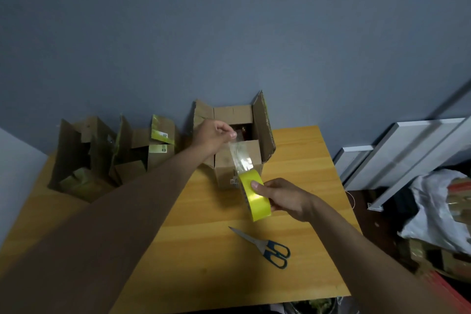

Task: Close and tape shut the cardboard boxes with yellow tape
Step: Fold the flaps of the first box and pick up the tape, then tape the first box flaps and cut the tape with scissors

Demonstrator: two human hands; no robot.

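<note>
An open cardboard box (265, 130) stands at the far middle of the wooden table (209, 250), its flaps up. My right hand (285, 199) grips a yellow tape roll (252, 196) just in front of the box. My left hand (216, 135) pinches the free end of a see-through tape strip (239, 155) pulled up from the roll, above the box's near flap. Two more open cardboard boxes, one (79, 155) at the far left and one (150, 145) beside it, carry scraps of old yellow tape.
Scissors (267, 246) with dark blue handles lie on the table near my right forearm. White boards (407, 150) lean against the grey wall at right. A white plastic bag (433, 209) and clutter sit on the floor to the right of the table.
</note>
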